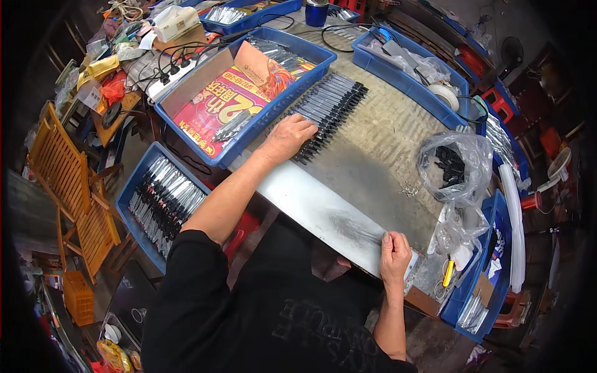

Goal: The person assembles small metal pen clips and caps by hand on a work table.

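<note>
Your hands are set well apart. Leftmost, a blue plastic bin (pixel 148 160) of black-and-silver pens (pixel 165 193) stands beside the bench (pixel 367 155). Your left hand (pixel 290 138), fingers bent, lies over the near left part of a row of slim black-and-clear pens (pixel 336 102) on the bench; you cannot tell whether it pinches one. Your right hand (pixel 395 260), fingertips drawn together, touches a long, flat white strip (pixel 305 196) at its right end, the grip unclear. Rightward sits a clear plastic bag (pixel 469 148) of small black parts (pixel 449 166).
</note>
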Tool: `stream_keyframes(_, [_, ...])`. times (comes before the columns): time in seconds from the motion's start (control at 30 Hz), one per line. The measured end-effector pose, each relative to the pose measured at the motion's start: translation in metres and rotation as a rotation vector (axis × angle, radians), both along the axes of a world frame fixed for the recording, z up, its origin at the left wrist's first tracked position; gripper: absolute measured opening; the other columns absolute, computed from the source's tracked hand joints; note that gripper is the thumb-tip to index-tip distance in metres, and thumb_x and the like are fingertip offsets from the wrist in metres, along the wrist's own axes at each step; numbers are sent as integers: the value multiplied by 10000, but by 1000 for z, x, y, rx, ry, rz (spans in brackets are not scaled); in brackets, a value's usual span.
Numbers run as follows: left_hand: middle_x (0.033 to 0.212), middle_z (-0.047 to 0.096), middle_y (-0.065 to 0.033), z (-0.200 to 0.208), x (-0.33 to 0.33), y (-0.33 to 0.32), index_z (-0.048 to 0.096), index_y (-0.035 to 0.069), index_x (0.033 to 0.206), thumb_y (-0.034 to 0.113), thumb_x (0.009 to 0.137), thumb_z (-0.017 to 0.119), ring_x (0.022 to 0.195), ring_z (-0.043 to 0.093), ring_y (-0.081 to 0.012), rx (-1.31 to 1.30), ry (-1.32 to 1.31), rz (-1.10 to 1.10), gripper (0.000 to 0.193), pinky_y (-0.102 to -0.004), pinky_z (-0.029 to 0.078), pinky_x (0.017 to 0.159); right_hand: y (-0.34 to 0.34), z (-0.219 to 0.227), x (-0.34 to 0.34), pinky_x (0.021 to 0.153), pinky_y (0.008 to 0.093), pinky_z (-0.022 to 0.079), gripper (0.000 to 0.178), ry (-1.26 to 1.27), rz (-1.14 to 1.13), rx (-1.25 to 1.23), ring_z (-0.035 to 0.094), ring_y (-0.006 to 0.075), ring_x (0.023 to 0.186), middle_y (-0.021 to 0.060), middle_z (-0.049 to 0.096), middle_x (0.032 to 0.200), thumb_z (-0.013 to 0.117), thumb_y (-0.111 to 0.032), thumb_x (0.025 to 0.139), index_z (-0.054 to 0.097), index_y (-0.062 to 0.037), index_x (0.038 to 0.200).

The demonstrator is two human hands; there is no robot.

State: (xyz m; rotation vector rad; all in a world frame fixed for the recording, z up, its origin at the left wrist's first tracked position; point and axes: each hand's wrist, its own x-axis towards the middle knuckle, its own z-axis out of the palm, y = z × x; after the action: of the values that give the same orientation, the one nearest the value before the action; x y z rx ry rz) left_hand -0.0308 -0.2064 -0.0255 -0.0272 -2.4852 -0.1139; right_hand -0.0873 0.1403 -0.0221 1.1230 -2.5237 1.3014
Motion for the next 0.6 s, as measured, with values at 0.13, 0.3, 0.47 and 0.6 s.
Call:
stream_keyframes(0.13, [859,581,-79,15,8,15,574,22,883,29,681,589,820,548,-232,2,78,21,203,-327,451,729,2,0,1,522,320,380,140,-20,-15,-3,470,221,557,107,495,647,553,-112,829,544,14,769])
stream_keyframes(0.3, [851,572,-118,51,33,18,565,26,885,-10,695,583,815,550,-283,131,165,110,194,-360,449,710,5,-1,2,542,317,387,139,-16,-21,25,484,231,584,113,510,675,547,-112,832,545,16,778])
stream_keyframes(0.47, [875,581,-173,53,61,-57,571,4,888,50,745,552,881,554,-325,345,38,449,152,-402,439,751,4,-4,2,555,326,391,147,-14,-4,24,492,242,597,117,512,677,546,-117,833,545,19,776])
stream_keyframes(0.6, [785,606,-172,40,78,-109,604,-6,813,135,718,606,771,587,-292,369,-379,663,170,-377,448,673,4,-5,1,566,336,392,165,13,2,27,499,255,613,119,515,679,544,-133,837,546,19,775])
